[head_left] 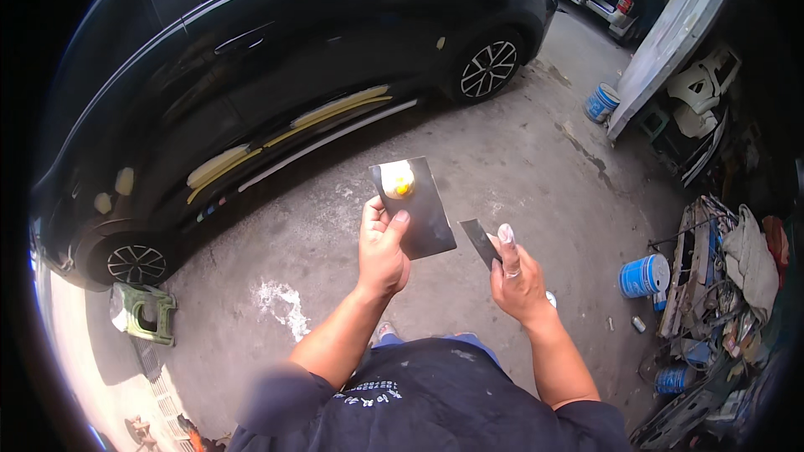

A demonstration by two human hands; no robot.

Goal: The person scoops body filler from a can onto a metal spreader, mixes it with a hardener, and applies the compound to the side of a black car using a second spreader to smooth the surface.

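The left hand (385, 251) pinched a dark rectangular board (430, 222), thumb on top; cream-and-yellow paste (399, 181) sat just beyond that grip, well apart from the right hand (519, 283), which clasped a flat black scraper (478, 241) — long axis slanting up-left, a narrow open gap short of the board's right edge.

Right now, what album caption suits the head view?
Left hand holds a dark plate with paste, right hand a dark blade, near a black car.
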